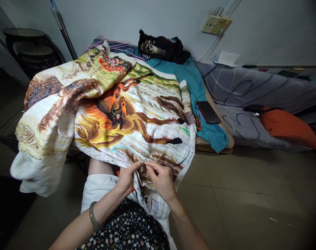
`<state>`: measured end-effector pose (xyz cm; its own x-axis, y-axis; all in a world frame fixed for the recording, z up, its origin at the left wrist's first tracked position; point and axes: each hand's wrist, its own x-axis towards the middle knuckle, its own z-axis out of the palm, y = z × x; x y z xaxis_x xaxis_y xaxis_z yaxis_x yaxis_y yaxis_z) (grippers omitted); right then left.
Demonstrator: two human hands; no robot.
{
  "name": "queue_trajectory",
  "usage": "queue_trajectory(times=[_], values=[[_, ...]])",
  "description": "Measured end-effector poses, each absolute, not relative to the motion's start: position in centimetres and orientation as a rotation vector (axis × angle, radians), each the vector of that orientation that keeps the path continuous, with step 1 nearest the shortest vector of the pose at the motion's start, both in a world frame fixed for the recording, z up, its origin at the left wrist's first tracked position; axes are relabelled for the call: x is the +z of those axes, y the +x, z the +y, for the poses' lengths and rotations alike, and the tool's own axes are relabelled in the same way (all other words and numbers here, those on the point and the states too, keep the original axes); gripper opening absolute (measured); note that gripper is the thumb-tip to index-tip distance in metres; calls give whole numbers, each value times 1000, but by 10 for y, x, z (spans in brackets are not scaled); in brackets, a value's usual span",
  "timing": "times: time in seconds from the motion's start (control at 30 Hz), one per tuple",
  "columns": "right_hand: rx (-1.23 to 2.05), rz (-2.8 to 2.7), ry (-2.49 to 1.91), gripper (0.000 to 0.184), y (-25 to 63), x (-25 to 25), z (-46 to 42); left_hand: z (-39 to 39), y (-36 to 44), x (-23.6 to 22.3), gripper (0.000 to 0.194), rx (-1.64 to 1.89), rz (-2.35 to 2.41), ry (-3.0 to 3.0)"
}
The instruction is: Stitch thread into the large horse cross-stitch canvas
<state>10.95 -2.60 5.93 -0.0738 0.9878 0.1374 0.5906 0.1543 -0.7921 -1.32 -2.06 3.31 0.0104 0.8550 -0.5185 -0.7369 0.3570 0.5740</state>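
A large cross-stitch canvas [158, 119] with a printed grid and stitched running horses spreads from the table down over my lap. My left hand [127, 177] grips its near part, thumb on top and the other fingers underneath. Close beside it, my right hand [161, 177] pinches thumb and forefinger together at the cloth; what is between those fingertips is too small to make out. A pale loose thread [161, 157] rises just above the right hand. More thin threads trail over the orange horse near the middle.
A phone [208, 112] and an orange-handled tool [198, 123] lie on teal cloth [215, 137] at the table's right. Behind are a black pouch [160, 48] and pink hangers [116, 45]. An orange bag [288, 126] rests on the grey patterned seat [241, 121]; a black stool [30, 48] stands left.
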Motion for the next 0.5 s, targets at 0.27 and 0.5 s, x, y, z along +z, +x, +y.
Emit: queue_trajectory(times=[0.27, 0.5], values=[[578, -1835, -1548, 22, 102, 64, -28, -19, -13, 36, 24, 1232, 962, 139], [525, -1911, -1645, 18, 88, 64, -17, -22, -13, 36, 27, 1270, 972, 148]])
